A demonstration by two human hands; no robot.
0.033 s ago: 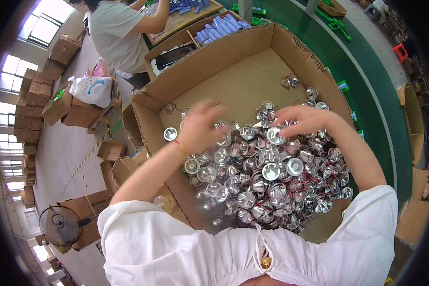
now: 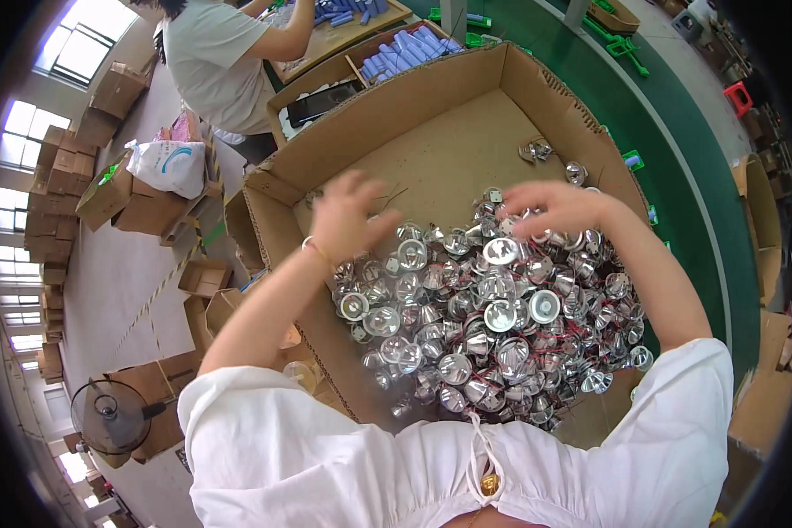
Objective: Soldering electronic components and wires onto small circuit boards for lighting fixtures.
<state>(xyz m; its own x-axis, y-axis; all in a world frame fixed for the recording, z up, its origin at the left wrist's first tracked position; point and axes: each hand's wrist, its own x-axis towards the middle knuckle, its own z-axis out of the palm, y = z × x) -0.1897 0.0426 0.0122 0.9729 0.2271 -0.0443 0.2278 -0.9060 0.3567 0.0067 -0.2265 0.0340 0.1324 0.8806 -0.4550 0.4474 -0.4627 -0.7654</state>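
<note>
Shiny silver lamp reflector cups [image 2: 500, 315] with thin red wires lie heaped in a large open cardboard box [image 2: 431, 150]. My left hand [image 2: 350, 218] hovers at the heap's far left edge, inside the box's left wall. Its fingers are spread, a little blurred, and hold nothing I can see. Over the far right part of the heap is my right hand [image 2: 559, 209], palm down with fingers stretched to the left. The fingertips are close to the cups, and whether they touch is unclear. A few cups [image 2: 537, 150] lie apart near the box's far right side.
Beyond the box stands a tray of blue cylinders [image 2: 405, 53] beside a dark phone-like object [image 2: 324, 104]. A co-worker [image 2: 216, 66] works at the far left table. A green bench [image 2: 691, 211] runs along the right. Left are cartons [image 2: 136, 207] and a fan [image 2: 110, 418].
My left hand has moved slightly left and away from me. A loose cup by the left wall no longer shows in its place. My right hand has shifted slightly.
</note>
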